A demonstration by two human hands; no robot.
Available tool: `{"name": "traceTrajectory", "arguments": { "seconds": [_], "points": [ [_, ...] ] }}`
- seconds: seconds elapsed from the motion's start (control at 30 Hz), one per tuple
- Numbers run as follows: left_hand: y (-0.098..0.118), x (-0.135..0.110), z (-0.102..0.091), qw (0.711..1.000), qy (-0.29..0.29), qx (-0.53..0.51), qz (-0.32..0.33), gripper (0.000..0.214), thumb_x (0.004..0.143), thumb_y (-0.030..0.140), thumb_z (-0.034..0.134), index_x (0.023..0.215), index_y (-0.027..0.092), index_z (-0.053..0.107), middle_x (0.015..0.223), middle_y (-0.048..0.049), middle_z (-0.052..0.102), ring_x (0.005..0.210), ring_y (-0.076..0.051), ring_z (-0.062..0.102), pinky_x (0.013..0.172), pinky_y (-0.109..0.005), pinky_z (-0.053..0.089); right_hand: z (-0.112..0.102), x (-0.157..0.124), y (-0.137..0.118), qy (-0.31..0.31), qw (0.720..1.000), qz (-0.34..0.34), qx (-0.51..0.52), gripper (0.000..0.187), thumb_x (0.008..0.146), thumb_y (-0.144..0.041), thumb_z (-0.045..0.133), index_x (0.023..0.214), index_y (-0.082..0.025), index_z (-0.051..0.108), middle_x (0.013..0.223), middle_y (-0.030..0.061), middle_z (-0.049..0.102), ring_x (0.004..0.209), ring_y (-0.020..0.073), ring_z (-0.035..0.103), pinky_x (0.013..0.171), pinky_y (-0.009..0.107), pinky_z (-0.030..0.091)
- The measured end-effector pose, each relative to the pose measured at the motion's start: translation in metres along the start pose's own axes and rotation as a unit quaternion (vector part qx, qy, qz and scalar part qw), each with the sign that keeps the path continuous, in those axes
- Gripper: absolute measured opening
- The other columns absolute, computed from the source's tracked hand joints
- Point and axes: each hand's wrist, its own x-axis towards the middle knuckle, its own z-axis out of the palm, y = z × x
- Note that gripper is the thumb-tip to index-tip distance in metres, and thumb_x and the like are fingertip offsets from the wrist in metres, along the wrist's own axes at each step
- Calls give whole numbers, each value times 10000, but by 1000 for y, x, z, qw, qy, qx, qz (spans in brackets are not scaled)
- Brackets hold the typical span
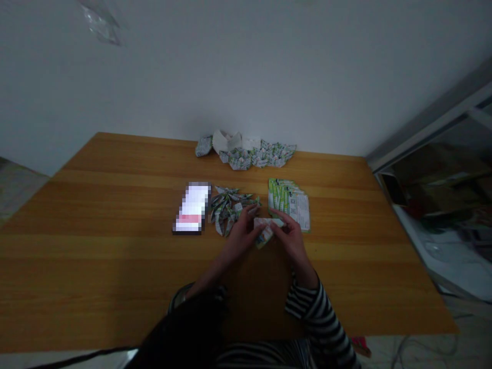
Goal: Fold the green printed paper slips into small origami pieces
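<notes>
Along my wooden desk (pixel 115 215), the folded paper pieces (pixel 230 209) lie apart from the flat stack of green printed leaflets (pixel 289 204), seemingly sorted to keep them separate. My left hand (pixel 240 234) and right hand (pixel 290 241), both partly closed, pinch a folded leaflet (pixel 267 229) just in front of them.

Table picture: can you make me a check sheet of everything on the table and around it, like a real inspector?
Surface: wooden table, honey-coloured with wide grain bands.
Job's things: folded paper piece between the hands; pile of folded paper pieces beside it; stack of printed green-and-white leaflets to the right; row of folded paper pieces by the wall.
Clutter: smartphone, screen pixelated.
Hands: left hand and right hand both pinch the folded paper piece; striped sleeve on the right arm.
Cables: thin grey cable on the floor.
Surroundings: white wall; glass pane at right.
</notes>
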Motion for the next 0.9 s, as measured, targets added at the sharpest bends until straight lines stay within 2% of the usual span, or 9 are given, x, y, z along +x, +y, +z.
{"name": "traceTrajectory", "arguments": {
  "seconds": [0.1,0.17,0.23,0.33,0.4,0.53,0.67,0.77,0.9],
  "points": [
    [-1,1,0,999,2,-43,-8,458,844,336,665,1263,215,525,982,-63,699,879,-204,678,777,-314,542,6,0,3,40,999,4,19,474,805,-421,707,1226,-207,669,936,51,753,496,122,573,485,250,497],
    [0,3,-7,1000,21,1,7,253,846,316,645,1070,200,623,933,-47,694,862,-192,662,780,-294,518,4,-1,3,-11,1000,-3,18,459,807,-418,711,1222,-226,669,1065,64,740,585,141,639,562,271,544],
    [2,5,-16,998,20,58,19,117,831,280,635,894,188,668,844,-31,688,803,-184,640,753,-280,496,-2,-1,1,-97,995,-20,14,454,797,-395,734,1223,-253,669,1213,67,694,797,184,700,709,303,575],
    [6,7,-28,995,-48,83,26,90,811,250,627,835,182,681,796,-25,684,762,-175,618,727,-273,479,-15,-2,-4,-172,983,-62,-23,602,763,-351,787,1331,-292,597,1322,67,630,1149,245,620,971,378,502],
    [7,7,-30,992,-86,85,29,93,799,242,628,830,176,685,793,-25,678,766,-172,608,726,-272,477,-21,-3,-9,-184,974,-96,-87,681,747,-344,809,1378,-311,557,1316,69,621,1202,258,576,1046,414,438],
    [5,6,-26,992,-101,68,22,87,784,225,631,831,167,676,790,-17,668,769,-164,605,712,-260,480,-25,-4,-13,-253,943,-126,-178,628,708,-362,840,1299,-332,632,1213,56,653,1149,268,582,1024,427,435],
    [5,6,-26,993,-92,77,24,140,858,261,605,896,174,708,844,-40,695,812,-177,625,768,-288,497,-22,-1,-7,-187,961,-125,-164,506,735,-347,821,1223,-306,691,1146,62,676,1065,250,614,961,402,458],
    [9,6,-30,992,-89,74,48,230,887,305,611,1052,201,731,1107,-97,698,1043,-224,635,932,-363,488,-21,1,-2,-125,978,-119,-120,433,767,-348,794,1187,-277,716,1111,75,681,1022,237,624,917,377,477],
    [13,5,-34,988,-119,71,72,447,738,291,797,1175,253,711,1363,-113,594,1304,-283,515,1111,-461,381,-21,3,0,-86,986,-113,-90,416,762,-372,792,1161,-269,732,1057,72,672,972,221,623,845,343,504]
  ]
}}
